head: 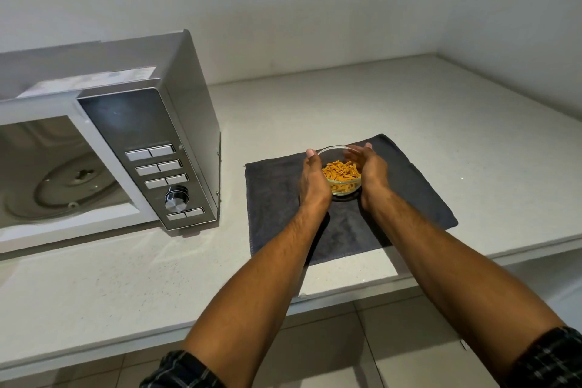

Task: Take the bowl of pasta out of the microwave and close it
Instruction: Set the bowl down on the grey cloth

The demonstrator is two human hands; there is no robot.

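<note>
A glass bowl of orange pasta (341,173) stands on a dark grey cloth (409,195) on the counter, right of the microwave (151,142). My left hand (313,181) cups the bowl's left side, thumb up at the rim. On the bowl's right side, my right hand (373,172) has its fingers spread and blurred, reaching over the far rim. The microwave's cavity (47,173) stands open with only the glass turntable (72,183) inside. Its door is out of view to the left.
The pale counter (409,110) runs into a corner of white walls at the back right. Its front edge steps back near the cloth's front corner, with tiled floor (362,340) below. The microwave's control panel (163,173) faces the cloth.
</note>
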